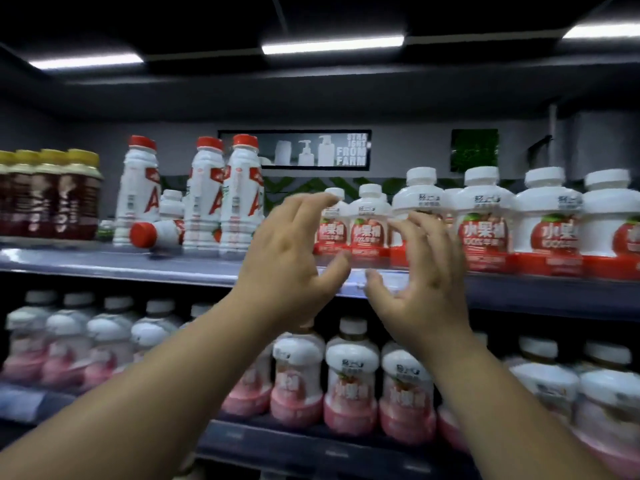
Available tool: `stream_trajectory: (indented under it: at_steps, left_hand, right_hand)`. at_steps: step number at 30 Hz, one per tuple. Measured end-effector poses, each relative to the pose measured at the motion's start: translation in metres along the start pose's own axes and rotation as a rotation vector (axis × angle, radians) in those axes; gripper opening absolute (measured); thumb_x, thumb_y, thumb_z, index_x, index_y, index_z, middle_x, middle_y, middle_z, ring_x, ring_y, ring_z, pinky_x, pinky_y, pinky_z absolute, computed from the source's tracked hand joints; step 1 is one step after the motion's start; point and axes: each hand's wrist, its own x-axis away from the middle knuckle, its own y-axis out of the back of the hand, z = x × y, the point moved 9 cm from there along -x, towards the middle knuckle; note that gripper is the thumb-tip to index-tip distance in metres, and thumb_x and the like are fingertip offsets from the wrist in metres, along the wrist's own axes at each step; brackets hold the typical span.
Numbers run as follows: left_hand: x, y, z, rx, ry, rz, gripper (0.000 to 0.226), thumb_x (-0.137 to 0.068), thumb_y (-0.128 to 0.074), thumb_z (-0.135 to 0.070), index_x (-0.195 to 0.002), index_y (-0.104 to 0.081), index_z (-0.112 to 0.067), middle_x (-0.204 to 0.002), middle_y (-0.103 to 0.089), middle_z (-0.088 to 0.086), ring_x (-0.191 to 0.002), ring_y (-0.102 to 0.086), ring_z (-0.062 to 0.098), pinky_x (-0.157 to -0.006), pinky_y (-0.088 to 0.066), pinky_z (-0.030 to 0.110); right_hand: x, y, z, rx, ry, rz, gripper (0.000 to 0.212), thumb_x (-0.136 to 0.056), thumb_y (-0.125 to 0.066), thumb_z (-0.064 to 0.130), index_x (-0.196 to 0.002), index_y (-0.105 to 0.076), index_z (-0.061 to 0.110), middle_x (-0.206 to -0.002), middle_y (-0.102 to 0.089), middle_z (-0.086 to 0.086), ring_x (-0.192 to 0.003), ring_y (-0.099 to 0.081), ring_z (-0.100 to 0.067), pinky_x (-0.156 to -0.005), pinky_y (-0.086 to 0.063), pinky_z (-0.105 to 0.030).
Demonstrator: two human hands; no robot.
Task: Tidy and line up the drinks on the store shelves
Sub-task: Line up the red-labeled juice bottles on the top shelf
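Left hand (287, 258): raised before the front edge of the upper shelf (104, 268), near its middle; fingers spread and loosely curved, thumb out to the right, gripping nothing. Fingertips close to the cap of a set-back bottle, but contact not clear through the blur.
Right hand (426, 271): just beside the left, apart from it; fingers likewise spread and curved, thumb pointing left, holding nothing. Fingertips in front of a red-label bottle; touching or not, cannot tell.
Red-label bottles (485, 223): white caps, white shoulders, red apple labels; upright in a row along the front edge, from the middle to the right end of the upper shelf.
Set-back pair (367, 223): two of the same kind, upright, further from the front edge than the row, behind the hands.
Tall white bottles (239, 195): red caps; three upright left of the middle, two close together, one apart further left.
Lying bottle (156, 233): same tall kind, on its side between the upright ones, red cap towards the front edge.
Brown bottles (52, 195): yellow caps, packed together at the left end of the upper shelf.
Lower shelf (311, 441): pink-based bottles (349, 372) with white caps, upright in rows across its width — partly hidden by the forearms.
Back wall: sign (294, 148) reading "STRAIGHT FROM FARM" beside white bottle shapes.
Ceiling: dark, with strip lights (332, 45).
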Motion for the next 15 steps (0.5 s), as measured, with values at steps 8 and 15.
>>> stream_trajectory:
  at_steps: [8, 15]
  left_hand:
    - [0.016, 0.043, 0.096, -0.09, 0.14, 0.007, 0.061, -0.085, -0.067, -0.037, -0.139, -0.043, -0.02, -0.131, -0.05, 0.001, -0.118, -0.045, 0.017, -0.097, -0.035, 0.029]
    - [0.01, 0.033, 0.147, -0.059, 0.148, 0.072, 0.065, -0.085, -0.067, -0.036, -0.142, -0.039, -0.023, -0.137, -0.045, -0.001, -0.123, -0.041, 0.018, -0.102, -0.032, 0.03]
  right_hand:
    - [-0.037, -0.11, 0.054, -0.007, -0.091, 0.479, 0.065, -0.079, -0.068, 0.025, -0.139, -0.045, 0.028, -0.135, -0.05, -0.001, -0.123, -0.045, -0.025, -0.106, -0.037, -0.04]
    - [-0.054, -0.149, 0.06, -0.007, -0.097, 0.585, 0.046, -0.073, -0.073, 0.044, -0.115, -0.055, 0.041, -0.113, -0.059, 0.012, -0.109, -0.055, -0.017, -0.093, -0.049, -0.044]
